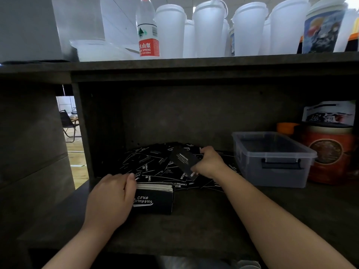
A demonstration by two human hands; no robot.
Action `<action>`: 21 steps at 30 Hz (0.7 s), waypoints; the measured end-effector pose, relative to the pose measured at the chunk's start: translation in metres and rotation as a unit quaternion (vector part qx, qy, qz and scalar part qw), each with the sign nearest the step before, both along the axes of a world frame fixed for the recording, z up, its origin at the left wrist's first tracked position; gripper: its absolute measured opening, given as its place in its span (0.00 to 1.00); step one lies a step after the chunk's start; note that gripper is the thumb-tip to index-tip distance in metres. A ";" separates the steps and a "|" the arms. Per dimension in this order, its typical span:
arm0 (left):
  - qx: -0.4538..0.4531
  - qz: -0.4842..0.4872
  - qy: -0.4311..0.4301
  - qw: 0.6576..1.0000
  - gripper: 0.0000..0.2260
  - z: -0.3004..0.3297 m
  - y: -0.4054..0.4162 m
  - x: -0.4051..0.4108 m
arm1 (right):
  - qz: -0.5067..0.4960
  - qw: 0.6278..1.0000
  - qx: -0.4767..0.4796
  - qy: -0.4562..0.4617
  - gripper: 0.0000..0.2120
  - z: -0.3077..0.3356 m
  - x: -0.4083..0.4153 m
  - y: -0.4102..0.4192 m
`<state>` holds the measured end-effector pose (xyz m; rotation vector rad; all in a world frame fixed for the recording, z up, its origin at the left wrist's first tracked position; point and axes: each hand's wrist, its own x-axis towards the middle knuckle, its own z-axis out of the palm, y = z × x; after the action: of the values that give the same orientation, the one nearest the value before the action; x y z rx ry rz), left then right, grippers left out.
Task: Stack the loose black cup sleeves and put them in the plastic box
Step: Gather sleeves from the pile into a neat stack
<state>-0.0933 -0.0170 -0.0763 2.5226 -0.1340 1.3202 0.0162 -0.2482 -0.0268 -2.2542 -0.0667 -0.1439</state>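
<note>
On the dark shelf [204,220], the left hand [110,199] is resting on the left end of a neat stack of sleeves [155,199], fingers closed against its edge. The right hand [209,164] is pinching a single black sleeve [183,162], lifted over the loose pile of sleeves [155,164] lying just behind the stack. The plastic box [272,160] is sitting open and empty to the right, near the right hand.

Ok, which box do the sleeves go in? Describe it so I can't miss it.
Look inside the dark lower shelf, right of the scattered black sleeves. The plastic box sits there, open-topped. Unlike the orange tin beside it, it's clear, rectangular, with a dark latch.
</note>
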 end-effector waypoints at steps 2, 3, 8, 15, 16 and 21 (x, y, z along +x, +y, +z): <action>-0.007 0.003 -0.001 1.000 0.17 0.000 0.001 0.001 | -0.028 0.995 0.070 -0.064 0.22 0.003 0.003 -0.003; -0.011 0.000 0.005 1.000 0.17 -0.001 0.002 0.002 | -0.029 0.989 0.105 -0.104 0.15 0.004 0.003 -0.004; -0.058 -0.012 0.019 0.998 0.20 -0.002 0.003 0.007 | 0.262 0.958 0.101 -0.053 0.09 0.005 -0.016 0.005; -0.003 -0.024 0.017 1.000 0.21 0.002 0.002 -0.001 | 0.417 0.881 0.099 0.198 0.20 0.003 -0.029 0.020; -0.002 -0.021 0.017 1.000 0.19 0.003 0.000 -0.003 | 0.370 0.908 0.123 0.151 0.16 0.005 -0.023 0.021; 0.005 -0.016 0.025 1.000 0.17 0.005 -0.003 -0.001 | 0.114 0.984 -0.078 -0.110 0.10 0.015 0.030 0.036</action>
<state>-0.0945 -0.0200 -0.0712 2.5490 -0.1707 1.2462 0.0463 -0.2124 -0.0123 -2.3572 -0.4669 -0.2734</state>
